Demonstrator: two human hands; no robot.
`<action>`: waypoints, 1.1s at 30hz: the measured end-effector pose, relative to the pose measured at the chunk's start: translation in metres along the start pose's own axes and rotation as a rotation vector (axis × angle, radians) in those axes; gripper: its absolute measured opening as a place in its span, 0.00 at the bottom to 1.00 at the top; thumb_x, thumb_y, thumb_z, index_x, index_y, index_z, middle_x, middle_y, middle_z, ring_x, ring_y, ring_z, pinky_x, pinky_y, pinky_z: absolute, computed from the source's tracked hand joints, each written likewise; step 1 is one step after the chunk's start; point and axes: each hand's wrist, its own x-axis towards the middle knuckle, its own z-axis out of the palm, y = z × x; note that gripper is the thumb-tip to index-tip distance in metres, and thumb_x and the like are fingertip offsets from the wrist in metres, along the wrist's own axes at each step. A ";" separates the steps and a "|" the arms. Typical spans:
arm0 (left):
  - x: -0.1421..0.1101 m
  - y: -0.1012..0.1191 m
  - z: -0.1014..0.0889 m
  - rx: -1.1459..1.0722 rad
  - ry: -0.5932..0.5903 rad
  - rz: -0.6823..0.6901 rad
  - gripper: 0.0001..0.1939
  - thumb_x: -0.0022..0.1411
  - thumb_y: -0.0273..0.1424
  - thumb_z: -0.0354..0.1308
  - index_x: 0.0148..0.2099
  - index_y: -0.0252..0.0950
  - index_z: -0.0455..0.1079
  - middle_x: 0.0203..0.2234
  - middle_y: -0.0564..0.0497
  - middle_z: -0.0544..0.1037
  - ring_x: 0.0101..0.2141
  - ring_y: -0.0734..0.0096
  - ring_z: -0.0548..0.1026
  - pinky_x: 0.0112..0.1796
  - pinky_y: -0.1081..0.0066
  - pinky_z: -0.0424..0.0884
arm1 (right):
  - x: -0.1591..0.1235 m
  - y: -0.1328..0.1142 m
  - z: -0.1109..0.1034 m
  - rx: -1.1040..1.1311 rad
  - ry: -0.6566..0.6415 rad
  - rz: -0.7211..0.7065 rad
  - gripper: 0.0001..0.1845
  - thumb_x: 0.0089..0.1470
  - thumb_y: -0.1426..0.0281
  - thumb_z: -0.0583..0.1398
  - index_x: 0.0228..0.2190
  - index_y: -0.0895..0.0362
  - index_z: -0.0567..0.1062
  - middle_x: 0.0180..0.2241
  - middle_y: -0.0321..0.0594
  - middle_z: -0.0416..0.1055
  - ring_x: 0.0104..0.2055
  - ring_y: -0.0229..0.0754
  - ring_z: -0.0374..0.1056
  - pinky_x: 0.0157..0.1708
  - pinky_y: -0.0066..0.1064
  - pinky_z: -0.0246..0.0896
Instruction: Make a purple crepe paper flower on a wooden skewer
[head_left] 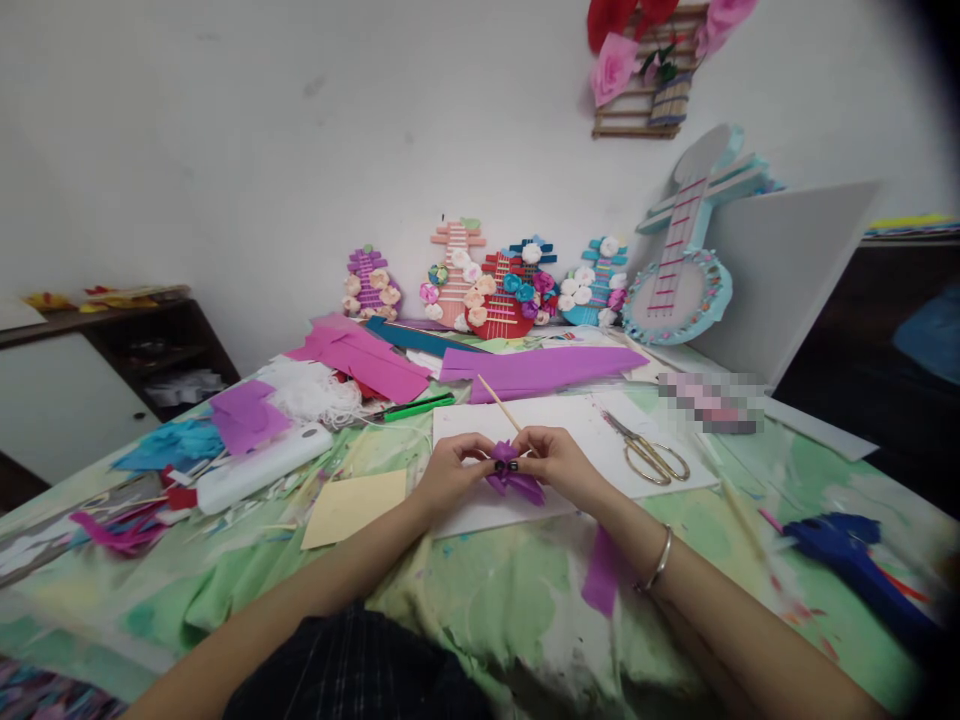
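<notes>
Between my two hands, over a white sheet (465, 510), is a small purple crepe paper flower (517, 482) with pleated, flaring edges. My left hand (459, 470) pinches its left side between thumb and fingers. From the right, my right hand (559, 465) pinches it too, the thumbs almost meeting in front. A thin wooden stick (496, 400) slants up and left from behind my right fingers; whether I hold it or it lies on the sheet, I cannot tell. Gold-handled scissors (651, 452) rest on the sheet to the right. Below my right wrist lies a purple paper strip (601, 575).
A blue hot glue gun (847, 560) lies at the right. Purple paper (540, 372) and pink paper (367, 355) spread behind the sheet, near a green cutter (418, 406). Flowered paper instruments (499, 300) lean against the wall. A yellow card (356, 508) lies left.
</notes>
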 end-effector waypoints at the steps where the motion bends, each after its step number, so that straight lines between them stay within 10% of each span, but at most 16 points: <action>1: 0.001 -0.002 0.000 -0.023 -0.014 -0.019 0.07 0.50 0.30 0.63 0.32 0.31 0.73 0.27 0.48 0.77 0.30 0.69 0.74 0.35 0.70 0.69 | 0.000 0.001 0.000 0.008 0.005 0.013 0.13 0.39 0.66 0.66 0.25 0.60 0.70 0.17 0.29 0.63 0.16 0.27 0.50 0.16 0.21 0.43; 19: 0.004 -0.010 0.001 -0.451 -0.119 -0.264 0.17 0.45 0.35 0.68 0.30 0.29 0.66 0.22 0.51 0.74 0.23 0.76 0.70 0.28 0.75 0.64 | -0.002 -0.003 0.000 0.105 -0.085 0.040 0.16 0.41 0.63 0.66 0.25 0.59 0.66 0.13 0.25 0.56 0.13 0.27 0.48 0.13 0.21 0.38; 33: 0.006 -0.008 -0.004 -0.328 -0.197 -0.242 0.18 0.46 0.37 0.67 0.31 0.30 0.65 0.24 0.51 0.75 0.25 0.73 0.73 0.30 0.73 0.66 | 0.000 0.001 0.002 -0.119 0.035 -0.009 0.10 0.41 0.68 0.64 0.23 0.58 0.68 0.15 0.27 0.57 0.16 0.29 0.49 0.16 0.22 0.43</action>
